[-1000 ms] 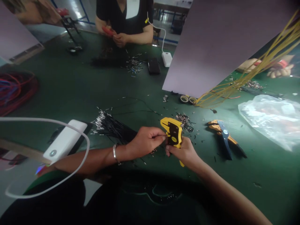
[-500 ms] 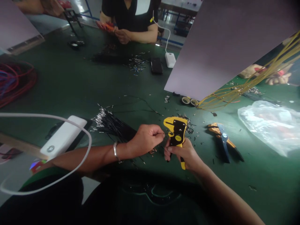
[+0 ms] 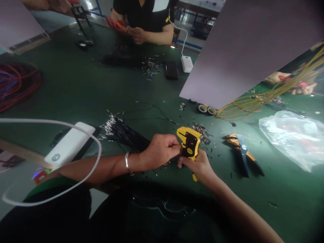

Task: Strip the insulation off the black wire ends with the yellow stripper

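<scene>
My right hand [image 3: 199,165] is wrapped round the handles of a yellow and black wire stripper [image 3: 190,141], its head pointing up and to the left. Close beside the tool's left side, my left hand [image 3: 162,150] is closed in a pinch on a thin black wire, most of it hidden by the fingers. Past my left hand lies a thick bundle of black wires [image 3: 126,131] with shiny metal tips at its far end. Behind the stripper's head is a pile of small cut scraps [image 3: 201,130].
A blue and orange wire stripper [image 3: 240,150] lies to the right, near a clear plastic bag [image 3: 291,135]. Tape rolls [image 3: 207,109], hanging yellow wires [image 3: 263,98] and a lilac panel [image 3: 243,50] stand beyond. At left are a white power bank [image 3: 72,143] and its looping cable [image 3: 100,148]. A co-worker [image 3: 144,23] sits opposite.
The stripper's handles have been squeezed closer together in my right hand. My left fingers are now nearer the tool, and the view has shifted slightly.
</scene>
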{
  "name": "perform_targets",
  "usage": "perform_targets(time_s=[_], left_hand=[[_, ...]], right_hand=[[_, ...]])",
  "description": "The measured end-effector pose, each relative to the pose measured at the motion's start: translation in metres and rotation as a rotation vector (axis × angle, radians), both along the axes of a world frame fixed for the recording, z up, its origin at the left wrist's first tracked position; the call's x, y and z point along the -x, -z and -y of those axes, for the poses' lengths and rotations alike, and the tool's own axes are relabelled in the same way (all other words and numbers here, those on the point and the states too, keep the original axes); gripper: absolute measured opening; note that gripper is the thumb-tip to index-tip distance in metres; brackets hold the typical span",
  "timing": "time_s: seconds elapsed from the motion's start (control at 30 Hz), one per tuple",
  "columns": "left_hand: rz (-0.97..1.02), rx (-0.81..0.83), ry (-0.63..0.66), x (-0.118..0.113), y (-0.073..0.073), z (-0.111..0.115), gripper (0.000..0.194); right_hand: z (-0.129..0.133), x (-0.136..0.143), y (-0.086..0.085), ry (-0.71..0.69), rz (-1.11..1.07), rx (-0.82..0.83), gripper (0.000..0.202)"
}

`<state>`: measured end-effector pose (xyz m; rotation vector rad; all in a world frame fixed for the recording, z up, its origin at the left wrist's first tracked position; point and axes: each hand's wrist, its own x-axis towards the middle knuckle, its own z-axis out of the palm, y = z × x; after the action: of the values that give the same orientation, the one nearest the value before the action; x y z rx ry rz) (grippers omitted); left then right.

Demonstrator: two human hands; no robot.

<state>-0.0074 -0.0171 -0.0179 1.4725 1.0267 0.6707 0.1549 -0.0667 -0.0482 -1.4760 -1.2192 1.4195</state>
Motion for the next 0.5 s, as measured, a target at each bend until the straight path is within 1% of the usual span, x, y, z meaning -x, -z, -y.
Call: perform_targets(time_s=[0.13, 0.27, 0.37, 0.43, 0.5], left_hand=[[0.024, 0.029, -0.008, -0.0007, -0.0013, -0.0007, 0.015], [0.026, 0.034, -0.027, 0.0005, -0.0032, -0.0009, 0.014], [0.075, 0.054, -0.017, 0.0019, -0.0041, -0.0001, 0.015], [0.132, 0.055, 0.000, 0.0023, -0.0046, 0.0009, 0.012], [0.199, 0.057, 0.013, 0.0021, -0.0047, 0.0020, 0.008]], right_hand=[[0.0023, 0.0002, -0.0008, 0.060, 0.240, -0.109, 0.011], [0.0048, 0.0013, -0.0023, 0.017, 0.500, -0.294, 0.007], [0.0065, 0.0018, -0.0020, -0.011, 0.658, -0.472, 0.010], [0.0075, 0.0012, -0.0005, -0.006, 0.742, -0.615, 0.013], [0.0081, -0.0001, 0.0014, -0.002, 0.820, -0.721, 0.016]])
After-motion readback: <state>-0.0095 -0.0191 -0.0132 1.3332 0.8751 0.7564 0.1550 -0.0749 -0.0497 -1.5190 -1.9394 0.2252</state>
